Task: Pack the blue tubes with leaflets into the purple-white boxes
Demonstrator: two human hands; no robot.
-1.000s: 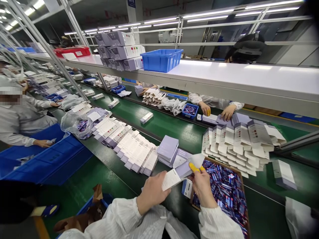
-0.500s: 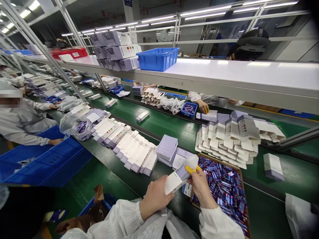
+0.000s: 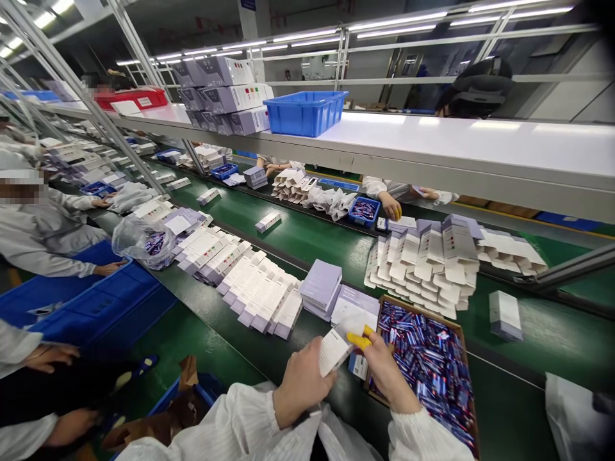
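My left hand point(image 3: 303, 379) is wrapped around a small white and lavender carton point(image 3: 333, 349), tilted in front of me. At the carton's far end is my right hand point(image 3: 379, 365), with yellow covers on its fingers. Those fingers are closed on the flap end, which looks pale and blurred. Just right of my right hand, an open cardboard box point(image 3: 464, 358) holds many small shiny blue and red pieces that look like batteries. Beyond the carton lie a stack of lavender booklets point(image 3: 321, 285) and a row of white cartons point(image 3: 262, 294).
A green conveyor belt point(image 3: 307, 238) carries spaced cartons point(image 3: 268, 221). Stacked open cartons point(image 3: 423, 269) stand behind the cardboard box. A shelf point(image 3: 432, 137) with a blue bin point(image 3: 306, 114) spans above. Co-workers' hands point(image 3: 391, 206) show across the belt; a blue crate point(image 3: 96, 307) is at left.
My right hand's yellow-covered fingers have moved slightly left and down at the carton's end. Cartons on the belt have shifted left. Another person's hands have appeared at lower left.
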